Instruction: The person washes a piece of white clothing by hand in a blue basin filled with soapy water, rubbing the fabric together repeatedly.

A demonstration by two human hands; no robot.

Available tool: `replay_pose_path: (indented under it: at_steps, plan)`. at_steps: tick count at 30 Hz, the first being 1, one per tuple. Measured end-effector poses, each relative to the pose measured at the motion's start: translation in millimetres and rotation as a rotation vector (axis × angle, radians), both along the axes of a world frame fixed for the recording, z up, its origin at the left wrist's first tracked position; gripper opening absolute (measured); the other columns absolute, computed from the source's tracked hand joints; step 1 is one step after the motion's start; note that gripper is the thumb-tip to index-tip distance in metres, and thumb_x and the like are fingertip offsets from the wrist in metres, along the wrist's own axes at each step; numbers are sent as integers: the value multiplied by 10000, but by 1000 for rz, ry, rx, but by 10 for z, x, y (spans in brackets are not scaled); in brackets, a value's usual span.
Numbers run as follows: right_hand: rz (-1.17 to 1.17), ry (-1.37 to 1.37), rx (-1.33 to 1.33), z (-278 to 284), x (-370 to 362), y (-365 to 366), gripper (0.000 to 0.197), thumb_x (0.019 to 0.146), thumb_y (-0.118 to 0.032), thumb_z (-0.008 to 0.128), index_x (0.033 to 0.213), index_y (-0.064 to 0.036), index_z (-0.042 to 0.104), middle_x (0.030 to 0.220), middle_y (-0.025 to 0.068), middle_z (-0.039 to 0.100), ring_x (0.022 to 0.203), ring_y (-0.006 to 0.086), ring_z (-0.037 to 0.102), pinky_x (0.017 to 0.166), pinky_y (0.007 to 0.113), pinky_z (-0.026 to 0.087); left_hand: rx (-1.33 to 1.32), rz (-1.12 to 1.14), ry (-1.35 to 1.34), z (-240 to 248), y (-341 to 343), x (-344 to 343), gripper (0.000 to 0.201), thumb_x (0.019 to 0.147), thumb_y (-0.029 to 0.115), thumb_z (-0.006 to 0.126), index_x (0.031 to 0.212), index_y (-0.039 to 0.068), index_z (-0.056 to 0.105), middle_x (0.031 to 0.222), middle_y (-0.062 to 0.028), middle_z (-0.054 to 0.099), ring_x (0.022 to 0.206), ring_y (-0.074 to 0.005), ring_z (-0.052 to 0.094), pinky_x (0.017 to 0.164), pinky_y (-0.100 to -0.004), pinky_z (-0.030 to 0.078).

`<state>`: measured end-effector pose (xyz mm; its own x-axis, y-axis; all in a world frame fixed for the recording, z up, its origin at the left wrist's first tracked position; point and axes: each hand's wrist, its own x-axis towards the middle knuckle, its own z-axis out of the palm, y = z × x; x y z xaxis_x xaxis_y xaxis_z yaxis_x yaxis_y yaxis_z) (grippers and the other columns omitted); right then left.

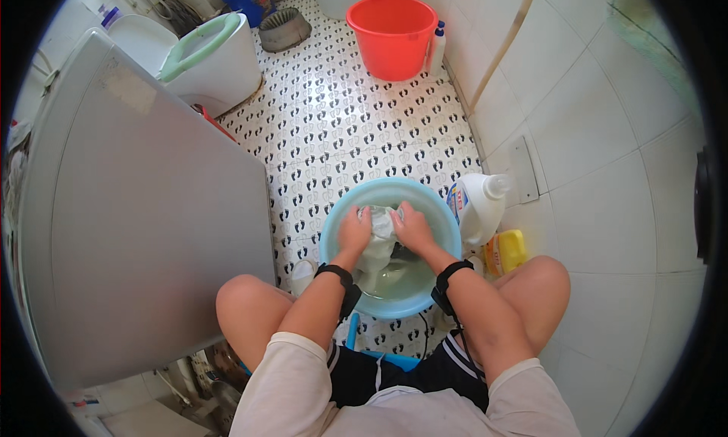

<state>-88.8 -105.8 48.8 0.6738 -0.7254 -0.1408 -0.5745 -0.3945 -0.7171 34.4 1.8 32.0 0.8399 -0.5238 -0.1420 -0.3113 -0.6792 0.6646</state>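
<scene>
A light blue basin (331, 284) of cloudy water stands on the floor between my knees. Over it, both hands grip one wet white cloth (379, 244), whose lower part hangs down into the water. My left hand (354, 231) is closed on the cloth's left side and my right hand (412, 228) on its right side, a short span apart. Some dark fabric (402, 253) shows in the basin beside my right hand. Whether the cloth is a garment I cannot tell.
Right of the basin stand a white detergent jug (479, 209) and a yellow bottle (512, 249), near the tiled wall (607, 225). A grey appliance (152, 225) fills the left. Farther off are a red bucket (392, 43), a white pump bottle (437, 52) and a toilet (220, 69).
</scene>
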Motion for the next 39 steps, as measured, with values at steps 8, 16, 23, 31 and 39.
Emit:
replay_pose_path:
  at_steps: [8, 16, 23, 31, 39]
  plan:
    - [-128, -346, 1, 597, -115, -181, 289, 879, -271, 644, 951, -22, 517, 667, 226, 562, 600, 391, 565, 588, 425, 450, -451, -155, 28, 801, 36, 136, 281, 935, 266, 588, 868, -7, 567, 703, -143, 561, 642, -212, 507, 644, -340, 435]
    - [122, -528, 1, 1252, -273, -382, 218, 814, -144, 601, 989, -40, 526, 806, 107, 570, 636, 177, 508, 636, 324, 446, -497, -518, 360, 1583, 140, 205, 207, 966, 253, 562, 1019, 53, 569, 758, 23, 557, 703, -49, 446, 627, -234, 372]
    - [576, -78, -69, 1700, -335, -229, 445, 811, -292, 672, 1165, -30, 606, 1073, 224, 660, 950, 351, 649, 809, 419, 493, -528, -590, 200, 1956, 147, 212, 209, 957, 237, 579, 1007, 34, 588, 791, -30, 629, 696, -71, 521, 624, -238, 427]
    - [323, -419, -73, 1540, -270, -481, 264, 810, -104, 580, 1048, -15, 650, 895, 226, 645, 842, 397, 613, 776, 392, 487, -162, -689, 55, 1887, 180, 277, 553, 732, 373, 813, 1110, 26, 608, 809, -140, 645, 784, -237, 619, 760, -346, 498]
    - [93, -657, 153, 1692, -153, -417, 237, 896, -148, 537, 1029, 28, 622, 854, 103, 639, 785, 173, 574, 756, 306, 459, -51, -668, 119, 1535, 128, 381, 257, 878, 212, 642, 1053, 26, 668, 838, -111, 655, 778, -214, 599, 759, -336, 477]
